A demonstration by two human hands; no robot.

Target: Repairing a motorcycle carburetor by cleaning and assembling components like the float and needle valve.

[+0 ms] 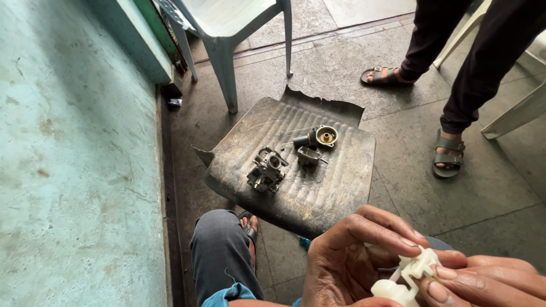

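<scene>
At the bottom right of the head view both my hands hold a small white plastic part (408, 277) with a rounded float-like end. My left hand (347, 258) curls its fingers over the part from the left. My right hand (489, 281) pinches it from the right with thumb and fingers. Ahead on the floor, a ribbed dark rubber mat (335, 187) carries a metal carburettor body (266, 170), a small metal bowl (326, 136) and another small metal piece (308, 155).
A pale green wall (74, 159) runs along the left. A grey plastic chair (224, 34) stands at the back. Another person's legs in dark trousers and sandals (449, 153) stand at the right, beside a white chair (520, 108). My knee (219, 250) is below the mat.
</scene>
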